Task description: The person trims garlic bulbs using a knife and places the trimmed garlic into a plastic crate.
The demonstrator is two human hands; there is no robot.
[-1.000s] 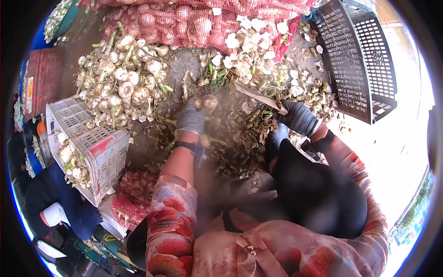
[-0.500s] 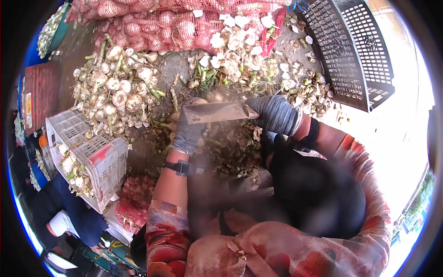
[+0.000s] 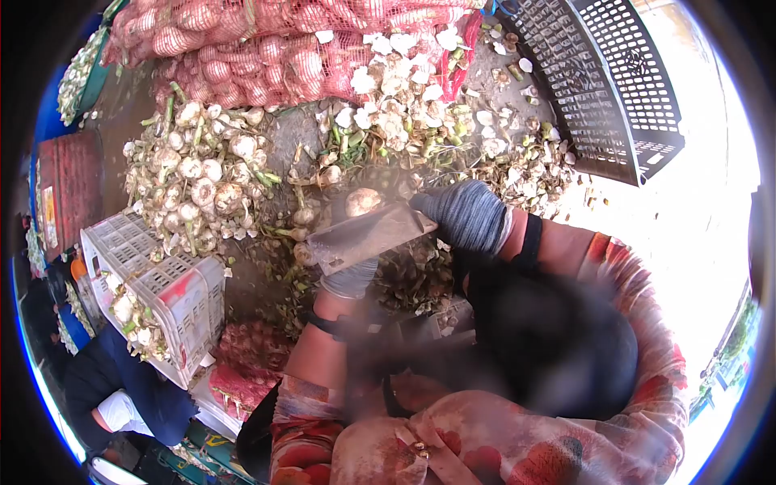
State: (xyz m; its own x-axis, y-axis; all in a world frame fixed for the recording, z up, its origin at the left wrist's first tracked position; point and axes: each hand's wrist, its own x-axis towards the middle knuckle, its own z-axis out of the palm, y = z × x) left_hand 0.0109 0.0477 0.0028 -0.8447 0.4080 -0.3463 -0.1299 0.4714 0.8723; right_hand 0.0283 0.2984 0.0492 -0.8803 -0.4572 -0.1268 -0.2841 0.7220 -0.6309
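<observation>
Head view of a person working over ground strewn with garlic. The right hand (image 3: 469, 214), in a grey striped knitted glove, is clamped on the right end of a broad flat grey-brown blade (image 3: 372, 236). The blade slants across the middle of the scene, its left end nearer the person than its right. The left hand (image 3: 349, 279), in a pale grey glove, lies largely hidden behind the blade; whether its fingers are apart or closed cannot be told. A round whitish garlic bulb (image 3: 364, 201) shows just beyond the blade's far edge, left of the right hand; whether blade and bulb touch is unclear. A black band (image 3: 531, 236) circles the right wrist.

To the left lies a heap of whitish garlic bulbs with green stalks (image 3: 202, 182). Nearer on that side, a white plastic crate with a red patch (image 3: 190, 295) lies tilted, white and green pieces (image 3: 139, 319) showing at its opening. Red mesh sacks packed with bulbs (image 3: 242, 69) span the far side, with pale trimmings (image 3: 396, 105) at their near right edge. Right of these, dry husks (image 3: 533, 166) cover the ground beside a black perforated plastic crate (image 3: 594, 89). Near left, a second person in dark clothing (image 3: 133, 380) bends beside another red mesh sack (image 3: 241, 386).
</observation>
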